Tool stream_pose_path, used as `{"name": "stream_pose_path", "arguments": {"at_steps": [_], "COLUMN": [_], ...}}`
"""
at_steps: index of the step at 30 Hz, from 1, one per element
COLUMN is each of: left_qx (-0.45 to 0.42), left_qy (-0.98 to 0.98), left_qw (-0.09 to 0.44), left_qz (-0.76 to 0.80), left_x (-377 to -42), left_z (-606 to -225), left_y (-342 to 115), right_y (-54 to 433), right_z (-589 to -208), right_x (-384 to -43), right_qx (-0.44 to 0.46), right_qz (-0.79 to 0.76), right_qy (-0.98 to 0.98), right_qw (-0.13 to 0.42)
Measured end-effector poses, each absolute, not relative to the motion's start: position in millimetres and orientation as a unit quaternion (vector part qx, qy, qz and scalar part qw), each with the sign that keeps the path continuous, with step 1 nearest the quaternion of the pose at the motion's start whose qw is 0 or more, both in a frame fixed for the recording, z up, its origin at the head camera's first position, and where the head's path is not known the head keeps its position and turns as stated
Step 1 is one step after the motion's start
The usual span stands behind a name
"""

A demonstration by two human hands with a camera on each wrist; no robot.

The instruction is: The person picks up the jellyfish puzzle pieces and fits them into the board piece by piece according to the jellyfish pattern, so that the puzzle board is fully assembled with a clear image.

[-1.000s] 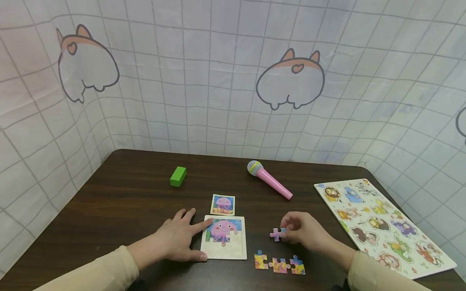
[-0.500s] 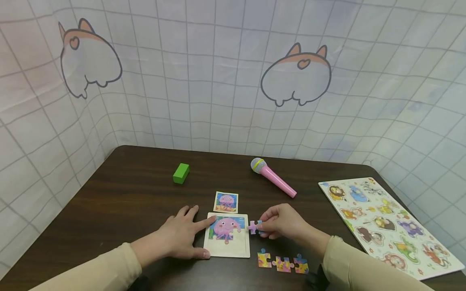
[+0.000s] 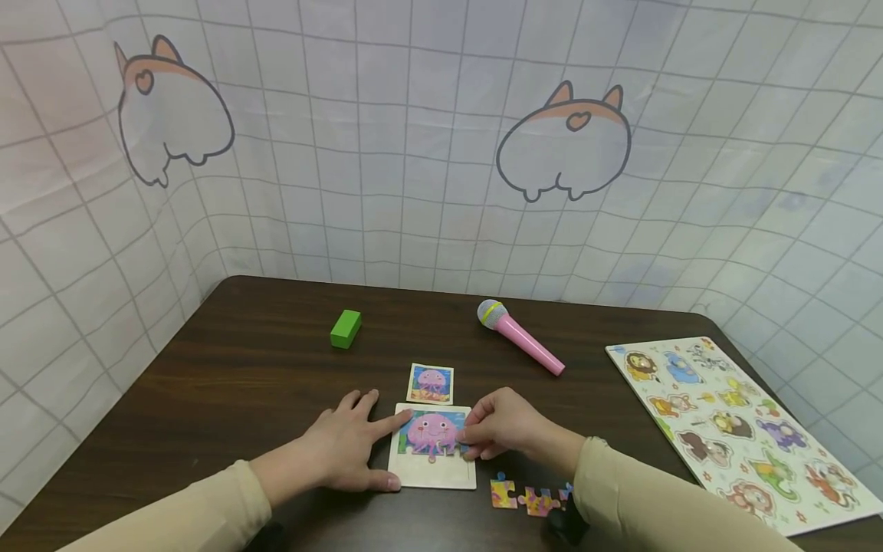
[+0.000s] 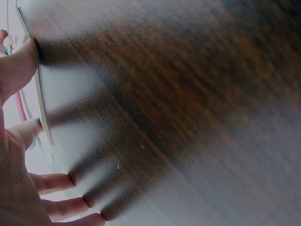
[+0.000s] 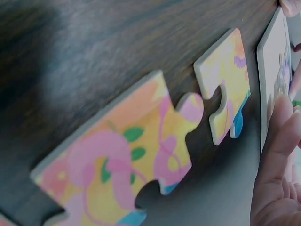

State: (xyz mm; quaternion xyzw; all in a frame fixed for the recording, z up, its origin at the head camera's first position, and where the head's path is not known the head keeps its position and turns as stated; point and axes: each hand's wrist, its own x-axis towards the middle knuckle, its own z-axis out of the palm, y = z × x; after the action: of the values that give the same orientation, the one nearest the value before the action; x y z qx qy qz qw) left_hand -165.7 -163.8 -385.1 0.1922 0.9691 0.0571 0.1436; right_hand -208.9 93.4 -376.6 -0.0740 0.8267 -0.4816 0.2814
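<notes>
A square jigsaw tray (image 3: 431, 477) lies before me, its upper part filled with a pink jellyfish picture. My left hand (image 3: 343, 448) is spread beside it, index finger and thumb touching its left edge and the other fingertips on the table. At the tray's right side my right hand (image 3: 507, 425) pinches a jigsaw piece (image 3: 450, 447) against the picture; the fingers hide most of the piece. Nearer me lie yellow and pink jigsaw pieces, a left one (image 3: 503, 494) and a middle one (image 3: 537, 502). The third, on the right, is partly hidden by the right wrist.
A jellyfish picture card (image 3: 431, 384) touches or nearly touches the tray's far edge. Farther back are a green block (image 3: 346, 329) and a pink toy microphone (image 3: 522, 338). A large animal puzzle board (image 3: 741, 433) lies at the right. A patterned curtain (image 3: 386, 153) surrounds the table.
My right hand has moved left with the jigsaw piece, from the table right of the tray to the tray's right side. The left hand keeps its place on the tray's edge.
</notes>
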Motion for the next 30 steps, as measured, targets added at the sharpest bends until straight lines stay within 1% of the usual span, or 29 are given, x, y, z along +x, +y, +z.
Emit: {"name": "stream_pose_path", "arguments": {"at_steps": [10, 18, 30], "left_qx": [0.194, 0.190, 0.205], "left_qy": [0.969, 0.968, 0.967], "left_qw": [0.144, 0.149, 0.134], "left_qz": [0.058, 0.063, 0.066], "left_x": [-165, -166, -166], "left_z": [-383, -383, -386], "left_y": [-163, -163, -165], "right_y": [85, 82, 79], "right_z": [-376, -371, -374], "right_x": [-212, -215, -215], "right_qx": [-0.035, -0.042, -0.066], "right_qz": [-0.435, -0.385, -0.349], "right_qy": [0.852, 0.873, 0.897], "right_qw": [0.288, 0.295, 0.262]}}
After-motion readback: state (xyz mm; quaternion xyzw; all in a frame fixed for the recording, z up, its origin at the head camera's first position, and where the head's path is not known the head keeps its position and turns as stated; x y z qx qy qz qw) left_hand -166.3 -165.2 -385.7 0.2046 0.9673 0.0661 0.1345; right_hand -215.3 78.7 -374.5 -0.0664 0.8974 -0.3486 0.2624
